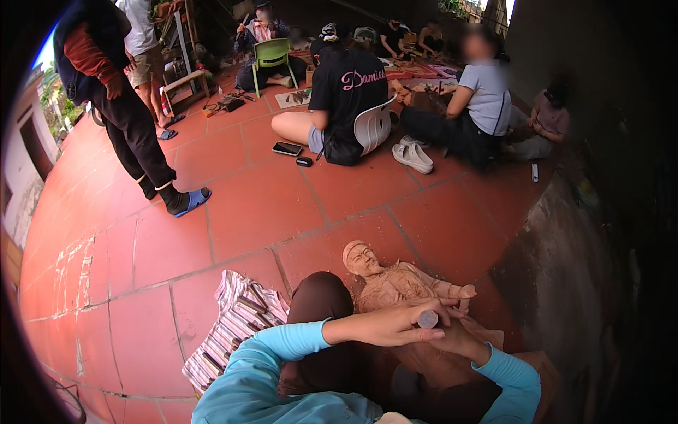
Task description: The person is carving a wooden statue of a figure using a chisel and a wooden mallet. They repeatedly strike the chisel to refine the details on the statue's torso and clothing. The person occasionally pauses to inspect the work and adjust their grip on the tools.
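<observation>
A carved wooden figure of a bearded man in a cap lies face up before me, its head pointing away. Over its lower body, my left hand is closed round a carving chisel, whose round grey butt end faces up; its blade is hidden. My right hand is curled against the same tool just below and right of the left, most of its fingers covered. Left of my knee, a striped cloth bears several carving chisels with dark handles.
Red floor tiles stretch ahead. A standing person in blue slippers is at the left. Seated people work farther off, near a phone, white shoes and a green chair. A dark wall is at the right.
</observation>
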A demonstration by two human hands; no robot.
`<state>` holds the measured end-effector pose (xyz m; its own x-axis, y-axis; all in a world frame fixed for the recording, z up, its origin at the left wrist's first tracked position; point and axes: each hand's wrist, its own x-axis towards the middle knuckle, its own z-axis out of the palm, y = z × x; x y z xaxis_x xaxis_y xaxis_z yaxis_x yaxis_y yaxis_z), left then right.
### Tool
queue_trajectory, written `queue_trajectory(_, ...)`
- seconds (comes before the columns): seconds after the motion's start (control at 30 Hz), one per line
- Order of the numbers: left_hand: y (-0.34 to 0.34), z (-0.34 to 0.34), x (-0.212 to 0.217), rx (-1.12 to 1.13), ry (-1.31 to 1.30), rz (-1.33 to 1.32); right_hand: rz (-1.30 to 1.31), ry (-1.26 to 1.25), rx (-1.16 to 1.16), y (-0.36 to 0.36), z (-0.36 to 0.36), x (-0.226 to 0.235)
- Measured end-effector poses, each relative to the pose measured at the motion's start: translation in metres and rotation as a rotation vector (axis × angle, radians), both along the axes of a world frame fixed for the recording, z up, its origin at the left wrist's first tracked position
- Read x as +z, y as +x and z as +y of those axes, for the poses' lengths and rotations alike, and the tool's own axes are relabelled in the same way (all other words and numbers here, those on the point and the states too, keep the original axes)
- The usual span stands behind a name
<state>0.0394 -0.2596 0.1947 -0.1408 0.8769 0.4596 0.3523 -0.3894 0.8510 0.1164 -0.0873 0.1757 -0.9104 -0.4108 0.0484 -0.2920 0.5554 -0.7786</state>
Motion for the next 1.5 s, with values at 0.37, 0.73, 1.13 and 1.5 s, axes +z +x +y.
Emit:
queue_trajectory(0.37, -0.090, -0.046, -0.018, 0.680, 0.337, -1.277, 0.210, 0.497, 0.098, 0.031, -0.025, 0.067)
queue_trajectory(0.73, -0.092, -0.016, -0.028, 0.729, 0.121, -1.052, -0.083, 0.685, -0.224, 0.048, 0.079, 0.007)
queue_trajectory(1.13, -0.090, 0.024, -0.114, 0.798, 0.075, -1.232, -0.635, 0.610, -0.588, 0.123, 0.189, -0.078)
queue_trajectory(1.5, -0.113, 0.029, -0.143, 0.717, 0.069, -1.421, -0.422, 0.692, -0.525, 0.157, 0.187, -0.092)
